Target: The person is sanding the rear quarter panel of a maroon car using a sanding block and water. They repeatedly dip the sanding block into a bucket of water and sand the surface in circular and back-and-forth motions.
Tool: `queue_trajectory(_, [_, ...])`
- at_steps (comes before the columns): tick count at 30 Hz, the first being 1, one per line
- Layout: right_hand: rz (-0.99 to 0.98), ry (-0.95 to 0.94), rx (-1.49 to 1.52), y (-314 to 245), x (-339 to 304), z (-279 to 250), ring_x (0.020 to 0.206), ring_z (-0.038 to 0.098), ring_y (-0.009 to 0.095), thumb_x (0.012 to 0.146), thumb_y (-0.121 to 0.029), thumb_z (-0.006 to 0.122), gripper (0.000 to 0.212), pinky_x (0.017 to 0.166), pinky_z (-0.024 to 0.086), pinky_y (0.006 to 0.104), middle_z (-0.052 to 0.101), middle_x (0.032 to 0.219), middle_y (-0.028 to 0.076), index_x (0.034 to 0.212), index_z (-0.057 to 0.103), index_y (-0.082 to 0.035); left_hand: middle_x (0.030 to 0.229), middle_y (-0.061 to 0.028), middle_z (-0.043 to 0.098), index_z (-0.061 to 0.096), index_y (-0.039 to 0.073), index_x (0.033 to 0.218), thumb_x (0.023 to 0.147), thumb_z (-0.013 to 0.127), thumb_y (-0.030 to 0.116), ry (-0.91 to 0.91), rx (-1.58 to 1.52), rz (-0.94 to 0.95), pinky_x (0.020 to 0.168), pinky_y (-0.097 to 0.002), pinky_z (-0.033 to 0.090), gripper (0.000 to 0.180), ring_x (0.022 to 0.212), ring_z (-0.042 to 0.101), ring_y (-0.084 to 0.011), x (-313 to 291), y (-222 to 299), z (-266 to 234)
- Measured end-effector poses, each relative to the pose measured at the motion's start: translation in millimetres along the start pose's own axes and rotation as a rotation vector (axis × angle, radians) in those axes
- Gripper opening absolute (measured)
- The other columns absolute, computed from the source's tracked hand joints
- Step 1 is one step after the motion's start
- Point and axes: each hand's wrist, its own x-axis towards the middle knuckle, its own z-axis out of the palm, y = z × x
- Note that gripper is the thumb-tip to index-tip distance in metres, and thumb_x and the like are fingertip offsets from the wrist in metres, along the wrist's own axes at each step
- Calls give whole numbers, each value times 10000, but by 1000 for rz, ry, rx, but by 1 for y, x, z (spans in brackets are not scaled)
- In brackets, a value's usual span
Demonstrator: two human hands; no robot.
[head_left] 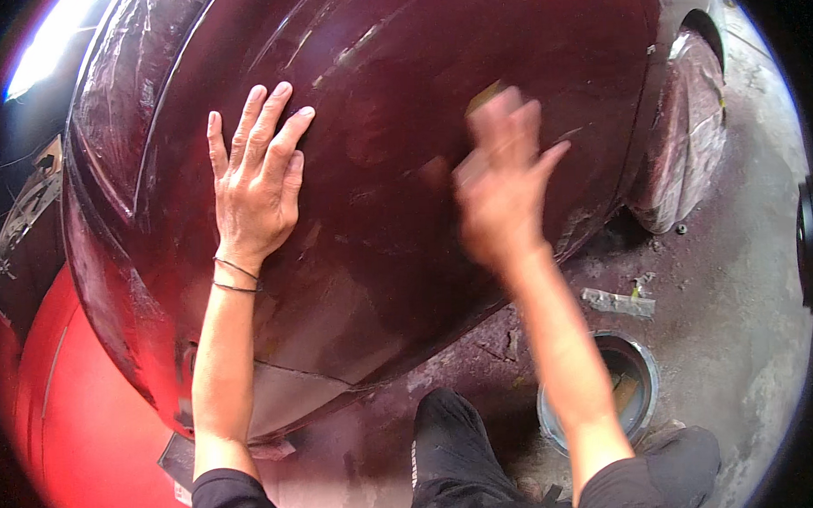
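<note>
My left hand [257, 192] lies flat on a dark red car body panel [378, 210], fingers spread and holding nothing. To its right, my right hand [502, 183] is smeared by motion over the same panel, fingers stretched and thumb out. The yellow-brown edge of what looks like a piece of sandpaper [483, 96] shows past its fingertips; the rest is hidden under the hand. Dull, scuffed patches and pale streaks mark the panel's surface.
Wrinkled plastic film covers a wheel [685, 141] at the right and a headlight area [120, 121] at the upper left. A round bucket [649, 371] stands on the floor by my right forearm. A silvery strip [619, 303] lies beyond it. Bright red bodywork [99, 417] is at lower left.
</note>
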Motion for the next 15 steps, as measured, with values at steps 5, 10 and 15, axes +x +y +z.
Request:
queue_trajectory(5, [-338,-90,285,-40,-94,41,1694,131,311,933,-301,676,737,1246,-82,794,293,1797,18,1647,493,-283,1624,-140,555,627,109,1479,1053,567,99,59,-132,-26,1342,-532,169,431,1584,423,-332,-14,-8,-11])
queue_trajectory(10, [214,178,210,115,98,-29,1698,91,302,1165,-338,374,603,1198,9,853,145,1840,5,1736,272,-170,1716,-149,433,504,79,1582,1087,525,134,87,-14,-252,1342,-552,142,498,1636,317,-340,-113,-56,-47])
queue_trajectory(15, [-7,124,97,36,69,-17,1698,24,360,1096,-214,413,711,1228,-83,788,107,1846,79,1763,171,-170,1721,-137,428,509,134,1584,1081,562,234,161,60,-263,1353,-539,181,516,1636,319,-330,-135,-51,-22])
